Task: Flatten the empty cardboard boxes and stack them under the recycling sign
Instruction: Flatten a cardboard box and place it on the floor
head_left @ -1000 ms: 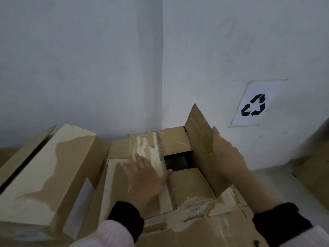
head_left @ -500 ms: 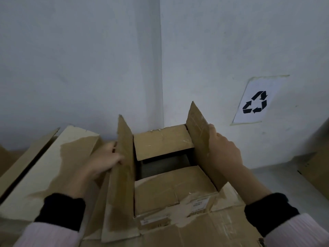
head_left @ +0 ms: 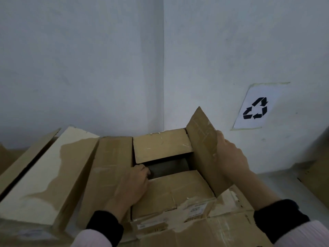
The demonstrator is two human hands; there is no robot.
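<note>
A brown cardboard box (head_left: 170, 191) stands in front of me in the room corner, its top partly unfolded. The left flap (head_left: 110, 168) lies folded outward and flat. My left hand (head_left: 132, 184) rests at the edge of the near inner flap, fingertips curled into the dark gap in the middle. The right flap (head_left: 203, 139) stands tilted up, and my right hand (head_left: 229, 157) grips its outer edge. The recycling sign (head_left: 256, 107), a white sheet with black arrows, is taped low on the right wall.
A long pale box (head_left: 48, 177) with torn paper facing lies to the left, touching the brown box. More cardboard (head_left: 318, 168) leans at the far right edge. Grey floor (head_left: 277, 186) shows below the sign.
The left flap went from standing upright to lying flat outward. My left hand moved from behind that flap to the inner flap's edge at the gap. My right hand still holds the right flap.
</note>
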